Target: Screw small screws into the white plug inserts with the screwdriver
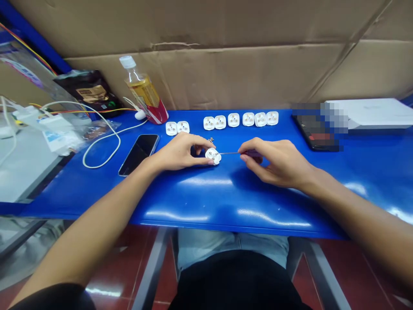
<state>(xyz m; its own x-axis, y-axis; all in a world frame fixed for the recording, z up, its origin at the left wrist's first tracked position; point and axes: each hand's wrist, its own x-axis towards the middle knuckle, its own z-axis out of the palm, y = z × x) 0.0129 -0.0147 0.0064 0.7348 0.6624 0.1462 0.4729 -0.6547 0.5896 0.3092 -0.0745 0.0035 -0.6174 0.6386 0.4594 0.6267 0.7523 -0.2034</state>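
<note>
My left hand [185,150] is closed on a small white plastic plug part [213,156] with metal pieces inside, pinched between thumb and fingers above the blue table. In my right hand [274,161] is a screwdriver [229,153], its handle mostly covered by my fingers. The thin shaft points left, and its tip meets the plug part's right side. Just behind the part lies a small heap of metal bits [211,140], too small to name. Similar white plug parts [233,120] stand in a row farther back, some of them side by side.
A phone [139,154] lies left of my left hand, near a looped white cable [84,159] and a drink bottle [143,92]. A dark pouch [92,92] stands behind. At right are a black device [314,129] and a white box [371,113]. Cardboard [226,77] backs the blue table [206,198].
</note>
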